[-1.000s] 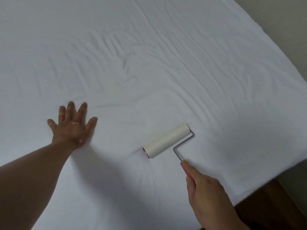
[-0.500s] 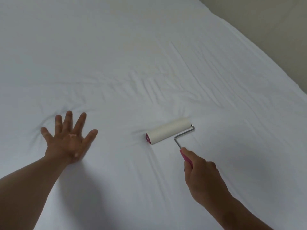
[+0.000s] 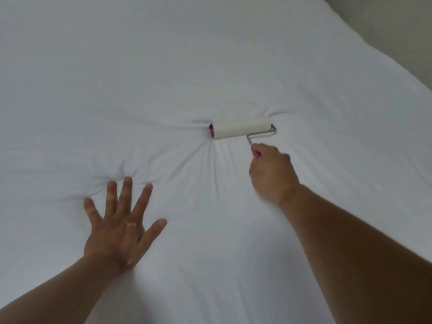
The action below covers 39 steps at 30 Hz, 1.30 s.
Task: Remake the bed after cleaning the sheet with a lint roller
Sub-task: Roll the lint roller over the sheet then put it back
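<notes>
Lint roller (image 3: 242,130) sits farther up the sheet (image 3: 210,54) than a second ago, arm stretched. Left hand (image 3: 119,230) lies flat, fingers spread, pinning the fabric. Right hand (image 3: 272,174) grip is curled round the roller's pink handle; drum presses the sheet near its middle. Risk: fabric may bunch at the drum, stick, drag into folds.

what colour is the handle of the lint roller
Pink: the plastic handle of the white lint roller shows above the right hand, head view.
</notes>
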{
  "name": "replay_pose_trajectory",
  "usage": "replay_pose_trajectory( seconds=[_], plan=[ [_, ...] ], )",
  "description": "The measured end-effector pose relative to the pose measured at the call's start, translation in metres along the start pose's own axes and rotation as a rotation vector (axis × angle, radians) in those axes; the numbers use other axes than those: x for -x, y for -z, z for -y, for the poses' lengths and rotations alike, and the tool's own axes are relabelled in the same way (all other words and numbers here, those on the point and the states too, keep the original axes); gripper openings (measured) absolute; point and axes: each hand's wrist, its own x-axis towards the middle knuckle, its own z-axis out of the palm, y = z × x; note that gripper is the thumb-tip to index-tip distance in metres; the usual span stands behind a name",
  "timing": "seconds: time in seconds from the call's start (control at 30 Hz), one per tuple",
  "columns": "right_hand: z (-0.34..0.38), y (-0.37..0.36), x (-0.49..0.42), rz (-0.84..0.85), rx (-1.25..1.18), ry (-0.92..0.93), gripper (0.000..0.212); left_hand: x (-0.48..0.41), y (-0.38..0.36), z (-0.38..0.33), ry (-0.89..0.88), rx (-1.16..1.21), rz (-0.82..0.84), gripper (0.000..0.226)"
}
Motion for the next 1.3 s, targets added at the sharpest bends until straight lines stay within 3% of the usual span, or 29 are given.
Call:
replay_pose_trajectory(
  seconds=[0.23, 0.43, 0.57, 0.97, 1.3],
  plan=[
    [0.022, 0.002, -0.052, -0.018, -0.101, 0.014, 0.028, 0.0, -0.006, 0.001, -0.036, -0.024, -0.021, 0.083],
    [0.058, 0.027, -0.088, -0.169, -0.181, 0.019, 0.029, -0.002, -0.007, 0.002, -0.034, -0.04, -0.003, 0.084],
    [0.072, 0.018, -0.093, -0.024, -0.029, 0.05, 0.033, -0.003, -0.013, 0.003, -0.033, -0.042, -0.016, 0.084],
    [-0.031, -0.003, 0.087, 0.015, 0.03, -0.028, 0.025, -0.002, -0.001, -0.002, 0.014, 0.006, 0.012, 0.086],
    [-0.105, 0.008, 0.281, 0.046, 0.005, -0.122, 0.042, 0.036, 0.018, -0.02, -0.008, 0.024, 0.054, 0.088]
  ],
)
